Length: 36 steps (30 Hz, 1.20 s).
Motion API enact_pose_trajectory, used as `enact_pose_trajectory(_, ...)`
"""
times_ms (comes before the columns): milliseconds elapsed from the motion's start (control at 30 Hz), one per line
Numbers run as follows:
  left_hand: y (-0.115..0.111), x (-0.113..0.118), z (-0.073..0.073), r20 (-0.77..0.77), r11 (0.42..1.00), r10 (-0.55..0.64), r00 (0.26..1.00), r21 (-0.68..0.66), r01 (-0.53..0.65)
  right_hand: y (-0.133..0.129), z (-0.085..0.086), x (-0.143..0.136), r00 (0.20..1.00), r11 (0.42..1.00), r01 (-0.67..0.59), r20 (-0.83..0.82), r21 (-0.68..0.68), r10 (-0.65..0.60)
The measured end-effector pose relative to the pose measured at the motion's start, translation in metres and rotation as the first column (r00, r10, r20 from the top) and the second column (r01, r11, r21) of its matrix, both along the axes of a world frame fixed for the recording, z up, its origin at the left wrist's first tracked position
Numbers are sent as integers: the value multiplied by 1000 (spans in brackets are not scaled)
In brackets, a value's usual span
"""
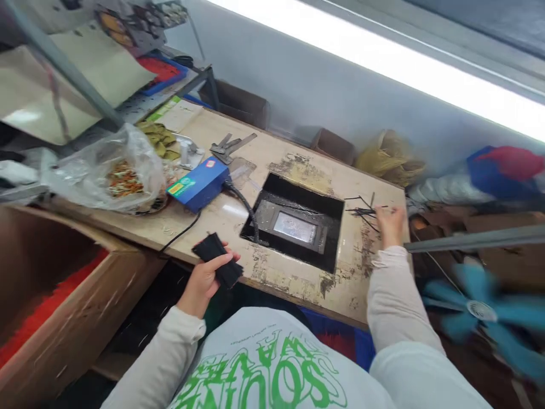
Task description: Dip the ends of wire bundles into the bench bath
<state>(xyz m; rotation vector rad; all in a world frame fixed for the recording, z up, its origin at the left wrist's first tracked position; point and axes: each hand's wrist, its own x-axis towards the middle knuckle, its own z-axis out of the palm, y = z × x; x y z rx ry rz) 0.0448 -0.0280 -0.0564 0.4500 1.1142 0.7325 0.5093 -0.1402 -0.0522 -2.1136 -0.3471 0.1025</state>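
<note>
In my left hand [208,281] is a bundle of short black strips [218,259], held between thumb and fingers just over the table's front edge. The strips lie side by side; their exact kind is not clear. My right hand [390,225] is at the table's right end, its fingers curled down on several thin black strips [364,212] that lie scattered there. Some motion blur covers these fingers. Between my hands, a dark device with a lit panel [294,227] sits inside a rectangular cutout in the tabletop.
A blue box [199,184] with a black cable [243,200] stands left of the cutout. Behind it lie a grey metal tool [232,146] and yellow-green gloves [158,138]. A clear plastic bag [114,170] holds small orange bits. A blue-bladed fan [483,309] is at right.
</note>
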Motion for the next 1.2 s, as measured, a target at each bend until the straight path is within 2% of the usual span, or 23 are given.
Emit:
enact_pose_trajectory(33, -2, 4, 1, 2, 1000, 5, 1000, 3, -5, 1, 2, -4, 1000, 1000, 14, 9, -1, -14)
enact_pose_trajectory(100, -4, 13, 0, 32, 1000, -11, 999, 14, 11, 11, -4, -32, 996, 996, -89, -12, 17, 89)
enact_pose_trajectory(133, -4, 17, -1, 50, 1000, -5, 999, 31, 4, 19, -9, -56, 975, 977, -209, -70, 37, 211)
enact_pose_trajectory(167, -4, 21, -3, 70, 998, -12, 997, 60, 8, 27, -13, -85, 905, 917, -395, -145, 59, 399)
enact_pose_trajectory(200, -3, 23, -5, 85, 996, -25, 996, 90, 17, 35, -17, -118, 787, 812, -581, -215, 57, 578)
enact_pose_trajectory(233, -3, 25, -7, 80, 993, -19, 997, 115, 10, 41, -19, -153, 630, 668, -742, -285, 56, 723)
enact_pose_trajectory(300, -3, 26, -8, 66, 987, -7, 998, 161, -4, 53, -21, -217, 336, 390, -914, -338, 108, 879)
enact_pose_trajectory(333, -5, 27, -8, 62, 984, 2, 998, 180, -13, 58, -21, -245, 245, 301, -945, -336, 126, 909)
enact_pose_trajectory(433, -9, 27, -7, 59, 977, 35, 998, 210, -46, 74, -22, -298, 49, 127, -968, -336, 214, 941)
enact_pose_trajectory(500, -11, 25, -6, 36, 975, 68, 997, 211, -75, 83, -26, -316, -63, 65, -942, -362, 331, 930)
enact_pose_trajectory(567, -11, 23, -6, 11, 969, 102, 995, 227, -102, 89, -30, -326, -113, 55, -914, -382, 402, 917)
enact_pose_trajectory(700, -10, 15, -7, -4, 956, 115, 993, 273, -110, 90, -35, -340, -96, 90, -910, -417, 404, 904)
enact_pose_trajectory(867, -10, 8, -7, -10, 954, 102, 995, 284, -95, 89, -32, -351, -89, 130, -903, -476, 409, 875)
enact_pose_trajectory(1000, -6, 1, -5, 14, 959, 40, 999, 280, -43, 88, -24, -355, -62, 200, -878, -517, 435, 854)
enact_pose_trajectory(1133, 2, -8, 1, 156, 969, -103, 982, 237, 64, 86, -17, -358, -135, 246, -838, -623, 486, 771)
enact_pose_trajectory(1200, 4, -10, 3, 202, 976, -96, 975, 210, 53, 86, -15, -360, -160, 252, -836, -655, 488, 739)
